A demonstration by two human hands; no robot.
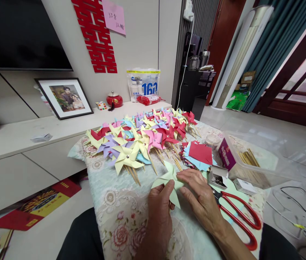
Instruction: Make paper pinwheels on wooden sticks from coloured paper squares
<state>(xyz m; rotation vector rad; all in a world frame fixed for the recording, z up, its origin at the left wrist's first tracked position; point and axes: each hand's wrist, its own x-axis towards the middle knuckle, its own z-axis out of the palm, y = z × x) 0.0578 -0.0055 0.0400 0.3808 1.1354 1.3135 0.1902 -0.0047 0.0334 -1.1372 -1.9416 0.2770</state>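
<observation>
While the left hand (159,204) pinches a pale green paper pinwheel (175,192) between thumb and fingers, the right hand (200,198) reaches in from the other side, its fingertips at the pinwheel's right edge and its thumb held apart below them. Whether the right hand grips the paper or only rests against it, I cannot tell. The pinwheel lies between the two hands, just above the flowered tablecloth (120,216), with one blade pointing away from the person and another hanging toward them. Directly beyond it stands a crowd of pinwheels on sticks (142,139) in yellow, pink, red, purple and blue. Beyond the right hand is a stack of colored paper (200,153). Beside that hand sit a small open box (218,177) and red-handled scissors (227,195), with a clear plastic tub (273,164) of sticks farther right.
</observation>
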